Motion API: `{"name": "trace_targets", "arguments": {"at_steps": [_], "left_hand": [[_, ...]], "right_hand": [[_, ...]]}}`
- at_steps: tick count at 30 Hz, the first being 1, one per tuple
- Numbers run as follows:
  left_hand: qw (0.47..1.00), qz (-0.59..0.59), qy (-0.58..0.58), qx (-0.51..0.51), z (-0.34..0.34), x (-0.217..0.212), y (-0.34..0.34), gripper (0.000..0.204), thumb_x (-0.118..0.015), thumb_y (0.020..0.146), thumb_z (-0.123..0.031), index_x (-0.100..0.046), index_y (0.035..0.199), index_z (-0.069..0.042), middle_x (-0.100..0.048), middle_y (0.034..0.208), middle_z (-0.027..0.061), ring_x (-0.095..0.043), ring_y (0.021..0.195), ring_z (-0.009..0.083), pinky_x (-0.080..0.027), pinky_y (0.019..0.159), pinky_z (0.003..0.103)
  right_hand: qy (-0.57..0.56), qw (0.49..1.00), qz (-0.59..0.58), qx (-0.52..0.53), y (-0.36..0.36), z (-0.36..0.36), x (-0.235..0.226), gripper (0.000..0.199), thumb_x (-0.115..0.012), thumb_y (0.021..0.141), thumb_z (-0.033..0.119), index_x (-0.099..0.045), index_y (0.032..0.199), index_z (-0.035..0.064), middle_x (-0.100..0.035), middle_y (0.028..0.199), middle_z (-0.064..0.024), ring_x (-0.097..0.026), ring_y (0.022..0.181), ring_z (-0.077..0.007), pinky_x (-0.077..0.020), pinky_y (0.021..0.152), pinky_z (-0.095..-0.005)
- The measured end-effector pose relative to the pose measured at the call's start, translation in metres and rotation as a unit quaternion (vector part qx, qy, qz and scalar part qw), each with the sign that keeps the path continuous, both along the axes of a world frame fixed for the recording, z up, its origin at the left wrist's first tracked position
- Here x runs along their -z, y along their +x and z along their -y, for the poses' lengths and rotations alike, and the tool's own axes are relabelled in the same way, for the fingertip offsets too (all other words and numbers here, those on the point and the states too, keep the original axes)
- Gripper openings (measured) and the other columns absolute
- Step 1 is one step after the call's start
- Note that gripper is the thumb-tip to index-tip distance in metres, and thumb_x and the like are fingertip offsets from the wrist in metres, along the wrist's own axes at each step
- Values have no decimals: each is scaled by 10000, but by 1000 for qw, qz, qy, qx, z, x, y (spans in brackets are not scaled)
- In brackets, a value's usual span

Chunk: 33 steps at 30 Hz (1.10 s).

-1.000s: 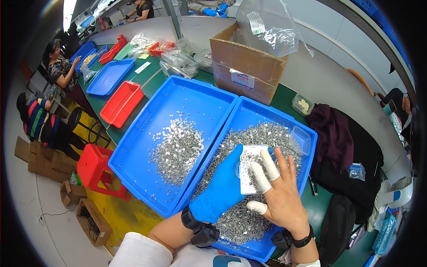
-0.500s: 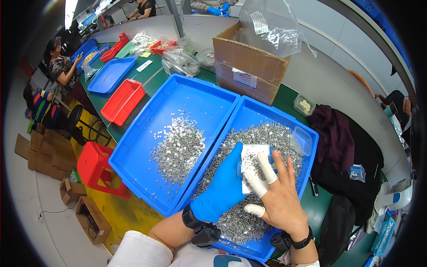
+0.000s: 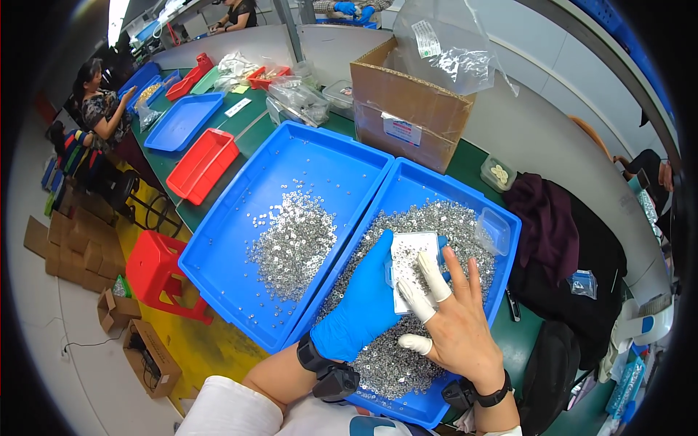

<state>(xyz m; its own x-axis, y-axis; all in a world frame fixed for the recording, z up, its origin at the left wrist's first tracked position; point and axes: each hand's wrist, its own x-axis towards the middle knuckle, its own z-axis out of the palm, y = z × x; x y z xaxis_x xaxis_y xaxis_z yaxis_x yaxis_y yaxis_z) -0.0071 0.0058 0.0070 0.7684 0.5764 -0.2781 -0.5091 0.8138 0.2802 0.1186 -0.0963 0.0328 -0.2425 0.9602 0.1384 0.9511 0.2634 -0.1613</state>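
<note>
The white perforated plate point(image 3: 413, 269) is gripped over the right blue tray point(image 3: 465, 200) by the gloved left hand point(image 3: 367, 301), steadied by the flat-open right hand point(image 3: 454, 327); tilted, its small metal parts could be spilled.

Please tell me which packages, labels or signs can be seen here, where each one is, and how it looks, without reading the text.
Cardboard box: behind the blue trays, brown, open.
Box label: on the box front, white rectangle.
Plastic bag: in the box, clear, crumpled.
Bag label: on the bag, small white slip.
Paper slip: on the green table, white strip.
Clear bags: left of the box, piled.
</note>
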Motion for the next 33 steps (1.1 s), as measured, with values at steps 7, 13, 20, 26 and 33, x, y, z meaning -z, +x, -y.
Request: {"name": "trace_targets", "arguments": {"at_steps": [7,13,20,26,33], "left_hand": [[999,44,-7,15,-2,5,-3,596,-337,1016,-439,-388,1400,14,-474,1387,201,-505,1237,333,-390,1064,473],[999,-11,-31,22,1,6,1,587,-341,1014,-453,-407,1395,-11,-495,1372,178,-508,1237,323,-400,1053,480],[984,163,-44,61,-3,24,-6,564,-355,1009,-470,-441,1381,-55,-517,1355,149,-534,1215,313,-436,1021,500],[978,186,-70,55,-5,21,-8,561,-367,1006,-470,-437,1384,-62,-519,1353,148,-538,1211,321,-441,1018,509],[993,98,-43,45,0,13,-6,540,-379,1009,-446,-435,1383,-60,-528,1342,144,-543,1207,302,-445,1023,488]], "right_hand": [[-2,1000,-7,2,0,0,-1,778,-369,848,720,-520,1352,148,-299,1508,-169,-182,1400,-459,-127,1109,-634],[-10,999,-37,-1,4,0,-3,749,-474,837,645,-488,1372,121,-299,1509,-171,-199,1397,-454,-134,1105,-639],[22,998,-58,32,21,1,-4,786,-418,873,661,-427,1404,82,-299,1500,-202,-186,1402,-463,-131,1111,-631],[19,998,-39,50,20,1,-4,815,-426,881,647,-399,1404,24,-295,1496,-221,-185,1402,-467,-130,1114,-627],[28,998,-31,54,19,1,-2,833,-407,877,664,-407,1393,9,-301,1489,-232,-190,1401,-467,-122,1115,-627]]}}
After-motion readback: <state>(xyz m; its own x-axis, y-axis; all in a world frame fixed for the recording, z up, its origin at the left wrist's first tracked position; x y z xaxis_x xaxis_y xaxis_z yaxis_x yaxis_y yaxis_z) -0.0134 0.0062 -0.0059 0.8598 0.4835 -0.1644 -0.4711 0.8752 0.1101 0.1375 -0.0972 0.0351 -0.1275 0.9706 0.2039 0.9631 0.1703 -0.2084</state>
